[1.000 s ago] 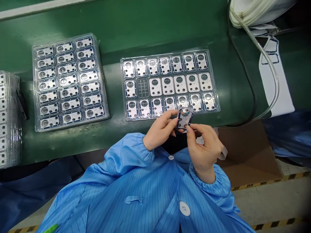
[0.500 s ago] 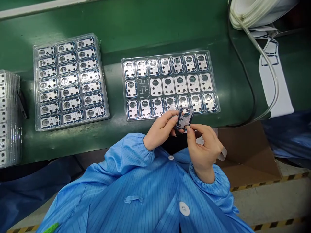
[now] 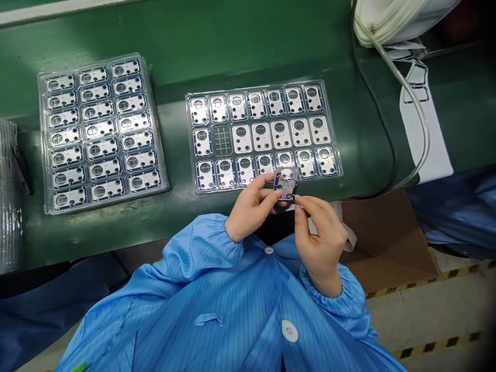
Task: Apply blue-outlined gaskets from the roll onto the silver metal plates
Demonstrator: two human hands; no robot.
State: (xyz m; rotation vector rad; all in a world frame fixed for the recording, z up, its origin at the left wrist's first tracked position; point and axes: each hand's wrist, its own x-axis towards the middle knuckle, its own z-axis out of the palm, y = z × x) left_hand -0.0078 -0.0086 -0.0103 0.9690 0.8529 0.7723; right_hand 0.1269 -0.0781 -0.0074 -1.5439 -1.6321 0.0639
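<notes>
Both hands hold one small metal plate (image 3: pixel 285 184) with holes and a blue rim, just in front of the near edge of a clear plastic tray (image 3: pixel 336 150). My left hand (image 3: pixel 251 206) pinches the plate's left side with thumb and fingers. My right hand (image 3: pixel 320 232) pinches its lower right corner. The tray holds three rows of the same plates, and one cell (image 3: pixel 222 140) in the middle row, second from the left, is bare. Blue striped sleeves cover both arms.
A second clear tray (image 3: pixel 98 132) full of plates lies to the left on the green table (image 3: pixel 232 46). A stack of trays (image 3: pixel 10 196) is at the far left edge. Clear tubing (image 3: pixel 420 119), a black cable and white paper lie at the right, with a cardboard box (image 3: pixel 387 232) below.
The plate and both hands have shifted slightly left and up toward the tray's near edge. The view has panned a little, so everything sits further left.
</notes>
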